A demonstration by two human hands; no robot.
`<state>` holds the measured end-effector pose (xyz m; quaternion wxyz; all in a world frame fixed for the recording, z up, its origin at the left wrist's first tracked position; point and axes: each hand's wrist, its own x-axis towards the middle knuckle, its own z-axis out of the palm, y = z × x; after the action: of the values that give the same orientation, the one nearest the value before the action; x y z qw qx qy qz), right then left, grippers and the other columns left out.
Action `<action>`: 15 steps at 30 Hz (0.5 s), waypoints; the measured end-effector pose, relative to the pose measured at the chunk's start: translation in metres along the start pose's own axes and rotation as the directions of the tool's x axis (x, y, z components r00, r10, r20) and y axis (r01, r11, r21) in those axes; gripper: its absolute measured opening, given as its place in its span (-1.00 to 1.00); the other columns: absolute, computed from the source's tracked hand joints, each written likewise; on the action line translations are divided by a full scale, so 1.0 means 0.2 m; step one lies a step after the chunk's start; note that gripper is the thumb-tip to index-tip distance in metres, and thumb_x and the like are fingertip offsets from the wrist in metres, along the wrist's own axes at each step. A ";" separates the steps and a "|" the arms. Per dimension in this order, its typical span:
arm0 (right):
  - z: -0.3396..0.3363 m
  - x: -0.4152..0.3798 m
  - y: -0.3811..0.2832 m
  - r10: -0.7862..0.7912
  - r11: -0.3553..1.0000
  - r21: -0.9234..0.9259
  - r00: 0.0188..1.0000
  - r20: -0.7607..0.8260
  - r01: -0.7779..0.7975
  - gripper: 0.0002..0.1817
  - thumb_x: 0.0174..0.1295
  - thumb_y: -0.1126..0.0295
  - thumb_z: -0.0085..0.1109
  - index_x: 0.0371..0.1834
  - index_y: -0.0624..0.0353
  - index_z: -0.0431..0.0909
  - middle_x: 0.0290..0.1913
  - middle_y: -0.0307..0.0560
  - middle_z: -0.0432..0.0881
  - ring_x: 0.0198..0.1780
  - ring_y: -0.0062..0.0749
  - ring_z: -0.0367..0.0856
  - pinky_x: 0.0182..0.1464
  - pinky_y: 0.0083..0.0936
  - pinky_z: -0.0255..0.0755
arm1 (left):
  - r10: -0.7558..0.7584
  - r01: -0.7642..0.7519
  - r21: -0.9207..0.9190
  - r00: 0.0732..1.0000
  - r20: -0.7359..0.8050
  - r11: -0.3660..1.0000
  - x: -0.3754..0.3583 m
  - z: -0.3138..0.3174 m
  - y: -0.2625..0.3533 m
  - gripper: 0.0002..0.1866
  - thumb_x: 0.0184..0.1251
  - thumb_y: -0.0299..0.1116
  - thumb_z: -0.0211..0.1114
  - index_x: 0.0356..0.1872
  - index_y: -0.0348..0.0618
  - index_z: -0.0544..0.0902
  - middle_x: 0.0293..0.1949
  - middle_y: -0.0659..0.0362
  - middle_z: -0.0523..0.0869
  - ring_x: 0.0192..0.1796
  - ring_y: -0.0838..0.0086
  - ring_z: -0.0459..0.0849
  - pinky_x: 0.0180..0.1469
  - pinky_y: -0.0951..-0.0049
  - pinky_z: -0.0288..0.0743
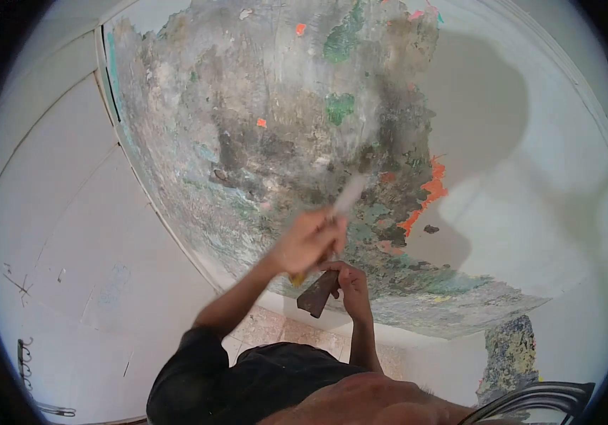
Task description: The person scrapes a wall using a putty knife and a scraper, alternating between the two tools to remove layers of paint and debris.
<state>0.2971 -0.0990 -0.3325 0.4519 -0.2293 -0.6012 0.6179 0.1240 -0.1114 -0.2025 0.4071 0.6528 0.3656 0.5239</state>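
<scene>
Mottled grey plaster (pixel 261 78), flecked with green and orange, spreads across a wall before a person in a black garment (pixel 191 375). The left hand (pixel 311 239) grips a scraper-like tool (pixel 350 195), its pale blade blurred and angled up toward the patchy surface; whether it touches cannot be told. Just below, the right hand (pixel 350 280) grasps a dark brown block (pixel 316 297), tilted downward. Smooth white paint (pixel 566 219) borders the plaster at right, near a ragged orange patch (pixel 430 193).
</scene>
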 end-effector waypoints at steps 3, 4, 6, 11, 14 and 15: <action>0.02 0.02 0.06 -0.195 0.981 -0.003 0.979 -0.059 0.196 -0.47 0.26 -0.07 0.26 -0.04 0.23 0.60 -0.55 -0.43 0.40 -0.56 -0.75 0.28 -0.51 -0.68 0.16 | -0.012 0.012 -0.021 1.000 -0.015 1.000 -0.07 0.13 -0.14 -0.73 0.55 -0.36 -0.08 -0.30 -0.27 0.52 -0.50 0.23 0.61 -0.47 0.62 0.56 -0.43 0.56 0.44; 0.10 0.05 -0.02 -0.284 0.956 -0.112 0.951 -0.124 0.271 -0.47 0.23 -0.04 0.30 -0.03 0.24 0.59 -0.54 -0.42 0.43 -0.55 -0.74 0.31 -0.50 -0.67 0.19 | -0.016 0.015 -0.005 0.999 -0.029 1.000 -0.08 0.15 -0.17 -0.73 0.56 -0.35 -0.09 -0.29 -0.27 0.53 -0.49 0.22 0.62 -0.43 0.61 0.56 -0.40 0.55 0.45; 0.11 0.06 -0.03 -0.311 0.938 -0.188 0.946 -0.089 0.290 -0.52 0.18 0.06 0.36 -0.04 0.25 0.58 -0.52 -0.39 0.50 -0.51 -0.72 0.39 -0.47 -0.66 0.27 | -0.122 0.124 -0.079 0.992 0.029 0.989 -0.10 0.15 -0.16 -0.69 0.60 -0.30 -0.13 -0.09 -0.32 0.52 -0.35 0.16 0.67 -0.27 0.57 0.64 -0.19 0.54 0.55; 0.00 0.07 0.03 -0.087 0.967 -0.213 0.966 0.242 0.140 -0.71 0.13 0.32 0.38 -0.17 0.27 0.61 -0.42 -0.24 0.66 -0.41 -0.65 0.56 -0.36 -0.62 0.43 | -0.053 0.052 -0.090 0.999 -0.005 0.995 -0.13 0.15 -0.19 -0.60 0.62 -0.31 -0.22 0.23 -0.35 0.43 -0.10 0.07 0.69 -0.12 0.49 0.68 0.04 0.51 0.58; 0.01 0.08 -0.01 -0.011 0.956 -0.280 0.966 0.260 0.087 -0.75 0.12 0.33 0.38 -0.27 0.29 0.62 -0.44 -0.17 0.67 -0.43 -0.59 0.59 -0.38 -0.57 0.44 | -0.062 0.063 -0.006 0.997 0.037 0.998 -0.16 0.12 -0.21 -0.57 0.61 -0.28 -0.21 0.29 -0.33 0.40 -0.01 0.02 0.67 -0.02 0.41 0.65 0.09 0.43 0.52; 0.02 0.08 -0.05 -0.024 0.945 -0.306 0.961 0.275 0.111 -0.74 0.12 0.31 0.38 -0.28 0.28 0.61 -0.45 -0.15 0.67 -0.43 -0.56 0.60 -0.38 -0.55 0.45 | -0.072 0.070 0.030 0.996 0.046 0.997 -0.16 0.12 -0.19 -0.56 0.60 -0.28 -0.20 0.30 -0.33 0.40 0.02 -0.02 0.64 0.02 0.36 0.64 0.12 0.39 0.50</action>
<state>0.2889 -0.0880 -0.3188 0.3447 -0.1928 -0.7560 0.5219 0.1389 -0.1286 -0.2530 0.4247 0.6573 0.3863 0.4883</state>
